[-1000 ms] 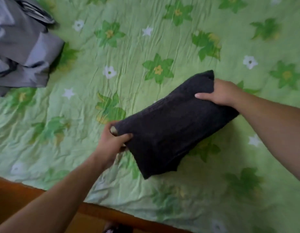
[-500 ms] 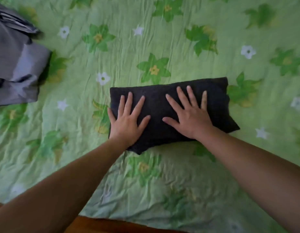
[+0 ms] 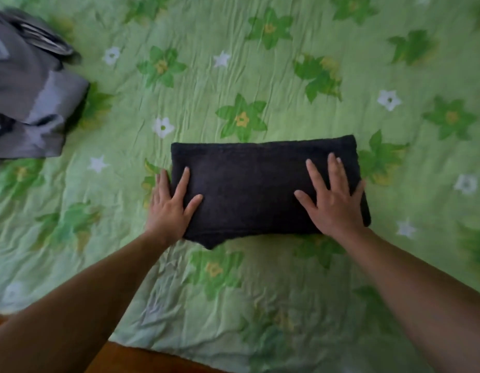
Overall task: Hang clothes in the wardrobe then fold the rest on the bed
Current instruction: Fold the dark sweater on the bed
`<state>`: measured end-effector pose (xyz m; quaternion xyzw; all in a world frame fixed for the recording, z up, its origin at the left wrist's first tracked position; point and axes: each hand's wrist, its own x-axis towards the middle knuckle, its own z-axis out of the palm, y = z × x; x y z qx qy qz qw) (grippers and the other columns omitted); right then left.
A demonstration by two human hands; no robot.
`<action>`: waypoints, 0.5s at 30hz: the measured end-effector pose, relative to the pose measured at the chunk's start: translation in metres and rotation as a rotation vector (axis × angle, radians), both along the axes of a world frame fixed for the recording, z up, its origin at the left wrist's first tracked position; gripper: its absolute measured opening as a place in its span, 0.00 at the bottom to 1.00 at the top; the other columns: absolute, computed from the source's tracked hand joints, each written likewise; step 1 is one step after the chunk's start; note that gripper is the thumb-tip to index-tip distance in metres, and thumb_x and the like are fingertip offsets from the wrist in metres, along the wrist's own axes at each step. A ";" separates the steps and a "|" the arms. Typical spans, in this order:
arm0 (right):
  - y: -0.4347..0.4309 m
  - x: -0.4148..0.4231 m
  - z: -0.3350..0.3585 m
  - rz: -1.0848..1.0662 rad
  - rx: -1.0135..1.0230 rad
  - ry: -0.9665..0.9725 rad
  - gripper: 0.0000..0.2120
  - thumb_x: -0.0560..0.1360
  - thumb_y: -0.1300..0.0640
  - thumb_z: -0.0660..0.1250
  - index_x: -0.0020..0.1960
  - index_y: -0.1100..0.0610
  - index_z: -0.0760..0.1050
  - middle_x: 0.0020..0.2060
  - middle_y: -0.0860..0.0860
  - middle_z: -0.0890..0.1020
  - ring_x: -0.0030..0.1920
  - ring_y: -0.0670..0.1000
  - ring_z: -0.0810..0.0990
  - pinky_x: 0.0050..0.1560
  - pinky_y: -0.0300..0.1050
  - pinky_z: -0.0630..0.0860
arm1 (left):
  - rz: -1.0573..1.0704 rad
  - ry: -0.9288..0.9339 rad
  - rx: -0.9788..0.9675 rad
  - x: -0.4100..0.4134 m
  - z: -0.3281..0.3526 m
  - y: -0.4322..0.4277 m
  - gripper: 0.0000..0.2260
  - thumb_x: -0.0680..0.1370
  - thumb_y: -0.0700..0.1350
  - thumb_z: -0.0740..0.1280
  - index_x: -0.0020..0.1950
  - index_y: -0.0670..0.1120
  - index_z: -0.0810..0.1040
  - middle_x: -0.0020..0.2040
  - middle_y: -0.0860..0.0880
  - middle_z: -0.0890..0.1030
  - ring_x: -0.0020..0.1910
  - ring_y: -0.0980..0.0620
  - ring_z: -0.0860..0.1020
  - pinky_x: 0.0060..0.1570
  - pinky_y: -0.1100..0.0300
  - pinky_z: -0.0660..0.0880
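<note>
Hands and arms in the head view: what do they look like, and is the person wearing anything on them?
Both the left hand and the right hand are bare: no gloves, and no rings or watch that can be made out. Both forearms are uncovered as far as the frame shows, with no sleeve edge, bracelet or marking visible. The nails look short and unpainted, though the picture is slightly soft.

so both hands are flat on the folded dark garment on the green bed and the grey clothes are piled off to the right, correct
Not quite. The head view shows the grey clothes piled to the left, at the upper left of the bed, not the right. The rest stands: the left hand and right hand lie flat, fingers spread, on the folded dark garment on the green bed.
</note>
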<state>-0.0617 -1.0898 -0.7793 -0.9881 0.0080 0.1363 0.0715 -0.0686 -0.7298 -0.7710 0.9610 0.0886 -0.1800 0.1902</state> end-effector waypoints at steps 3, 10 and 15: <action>-0.001 0.008 0.008 -0.183 0.291 -0.187 0.36 0.78 0.33 0.60 0.80 0.46 0.57 0.81 0.59 0.50 0.80 0.58 0.53 0.73 0.66 0.60 | 0.057 -0.101 -0.136 0.008 0.005 0.001 0.37 0.76 0.66 0.62 0.81 0.56 0.53 0.77 0.42 0.64 0.76 0.42 0.63 0.73 0.46 0.62; -0.039 0.038 0.039 -1.008 0.883 0.208 0.41 0.66 0.47 0.81 0.72 0.58 0.68 0.64 0.58 0.79 0.58 0.58 0.81 0.59 0.55 0.78 | 0.611 0.193 -0.729 0.029 0.046 0.005 0.38 0.66 0.55 0.80 0.70 0.41 0.73 0.55 0.45 0.84 0.50 0.47 0.85 0.51 0.52 0.82; -0.057 0.048 0.050 -1.012 1.141 0.718 0.24 0.62 0.52 0.79 0.55 0.57 0.83 0.50 0.58 0.87 0.43 0.59 0.87 0.36 0.54 0.83 | 0.669 0.310 -0.899 0.037 0.049 0.003 0.15 0.75 0.42 0.75 0.59 0.41 0.80 0.51 0.42 0.86 0.45 0.47 0.86 0.37 0.57 0.82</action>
